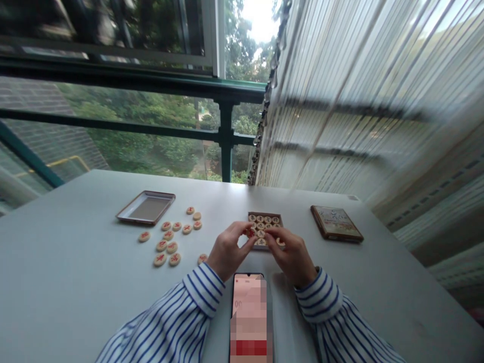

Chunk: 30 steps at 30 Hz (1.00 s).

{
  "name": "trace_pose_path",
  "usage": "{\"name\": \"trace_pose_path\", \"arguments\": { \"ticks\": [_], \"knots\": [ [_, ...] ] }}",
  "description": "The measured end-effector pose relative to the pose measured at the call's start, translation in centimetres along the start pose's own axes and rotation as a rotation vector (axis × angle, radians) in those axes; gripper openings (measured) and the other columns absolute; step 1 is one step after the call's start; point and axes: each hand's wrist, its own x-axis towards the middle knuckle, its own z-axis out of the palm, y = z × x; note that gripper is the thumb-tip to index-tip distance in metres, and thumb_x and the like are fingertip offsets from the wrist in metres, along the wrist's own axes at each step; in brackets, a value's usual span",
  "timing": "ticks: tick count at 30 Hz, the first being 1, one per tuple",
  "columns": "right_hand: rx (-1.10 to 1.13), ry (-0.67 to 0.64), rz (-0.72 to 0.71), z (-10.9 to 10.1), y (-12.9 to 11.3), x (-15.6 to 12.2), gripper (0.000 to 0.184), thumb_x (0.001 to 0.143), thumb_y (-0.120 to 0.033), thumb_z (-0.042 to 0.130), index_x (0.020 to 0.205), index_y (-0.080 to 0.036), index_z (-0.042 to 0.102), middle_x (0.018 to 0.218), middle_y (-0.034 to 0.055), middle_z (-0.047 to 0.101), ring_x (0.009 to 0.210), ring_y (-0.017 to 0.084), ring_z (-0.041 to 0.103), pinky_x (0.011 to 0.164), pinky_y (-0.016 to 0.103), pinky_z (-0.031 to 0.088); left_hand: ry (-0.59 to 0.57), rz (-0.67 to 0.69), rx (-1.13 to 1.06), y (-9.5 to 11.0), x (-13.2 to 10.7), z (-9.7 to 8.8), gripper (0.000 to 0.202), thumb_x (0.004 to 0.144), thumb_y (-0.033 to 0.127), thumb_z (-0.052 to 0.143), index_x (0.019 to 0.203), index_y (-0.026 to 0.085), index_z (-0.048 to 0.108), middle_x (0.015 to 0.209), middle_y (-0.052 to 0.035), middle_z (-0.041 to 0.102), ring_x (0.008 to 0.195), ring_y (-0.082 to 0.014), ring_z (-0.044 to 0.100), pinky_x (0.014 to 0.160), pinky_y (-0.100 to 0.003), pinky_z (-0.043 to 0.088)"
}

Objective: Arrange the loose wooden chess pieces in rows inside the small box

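A small box [281,220] lies ahead of me, with rows of dark-marked Chinese chess pieces [267,220] inside. Over its left side, my left hand [229,249] pinches a red-marked chess piece [251,232] between thumb and fingers. My right hand [293,254] reaches in from the other side, thumb and fingertips drawn together at the pieces; whether it grips one is hidden. Several loose red-marked chess pieces [172,247] are scattered to the left of my left hand, and one round piece [197,216] shows no mark.
A shallow tray or lid [145,222] rests at the back left of the white table [94,292]. At the right is a flat decorated box or lid [336,224]. A phone [249,297] lies between my forearms. Beyond the table are a green railing [151,123] and a string curtain [333,101].
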Motion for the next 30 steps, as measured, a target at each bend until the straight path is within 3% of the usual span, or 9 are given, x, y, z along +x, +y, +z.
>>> {"name": "trace_pose_path", "arguments": {
  "ticks": [6,16,19,22,25,30],
  "knots": [
    [0.176,-0.077,0.071,0.5,-0.2,-0.2,0.019,0.083,-0.026,0.048,0.09,-0.02,0.064,0.084,0.0043,0.068,0.073,0.014,0.063,0.064,0.025,0.05,-0.021,0.124,0.019,-0.4,-0.9,0.8,0.022,0.079,0.021,0.054,0.101,0.018,0.053,0.09,-0.0069,0.063,0.085,-0.0153,0.06,0.076,-0.03,0.05],
    [0.403,-0.13,0.159,0.7,-0.1,-0.2,0.019,0.08,-0.029,0.052,0.091,-0.02,0.065,0.086,0.004,0.069,0.077,0.016,0.063,0.069,0.028,0.051,-0.008,0.133,-0.038,-0.4,-1.2,0.8,0.024,0.078,0.02,0.056,0.102,0.018,0.053,0.09,-0.0062,0.062,0.086,-0.0145,0.059,0.077,-0.029,0.051],
    [0.398,-0.12,0.175,0.8,0.1,-0.3,0.019,0.08,-0.029,0.052,0.09,-0.019,0.065,0.086,0.0043,0.069,0.077,0.016,0.063,0.068,0.029,0.051,0.0,0.045,-0.12,-0.4,-1.3,0.8,0.024,0.075,0.022,0.059,0.098,0.017,0.055,0.088,-0.0057,0.063,0.081,-0.0143,0.061,0.074,-0.029,0.052],
    [0.373,-0.101,0.181,0.8,0.1,-0.2,0.02,0.08,-0.03,0.053,0.089,-0.018,0.065,0.085,0.0049,0.068,0.075,0.016,0.063,0.067,0.028,0.05,-0.013,-0.143,-0.273,-0.4,-1.5,1.1,0.023,0.075,0.025,0.059,0.096,0.016,0.058,0.088,-0.0061,0.065,0.077,-0.0143,0.063,0.071,-0.029,0.054],
    [0.346,-0.078,0.173,0.8,0.1,-0.2,0.018,0.08,-0.029,0.053,0.087,-0.018,0.066,0.083,0.0044,0.068,0.072,0.015,0.062,0.064,0.026,0.049,-0.024,-0.325,-0.456,-0.5,-1.7,1.5,0.021,0.076,0.026,0.057,0.094,0.015,0.06,0.088,-0.006,0.067,0.079,-0.0152,0.064,0.074,-0.03,0.054],
    [0.341,-0.064,0.155,0.9,0.1,-0.2,0.017,0.079,-0.028,0.054,0.087,-0.018,0.065,0.082,0.0039,0.068,0.072,0.014,0.061,0.062,0.024,0.047,-0.015,-0.505,-0.676,-0.1,-1.5,1.6,0.023,0.073,0.028,0.061,0.09,0.013,0.064,0.086,-0.0065,0.069,0.079,-0.0167,0.064,0.076,-0.03,0.053]
  ]
}}
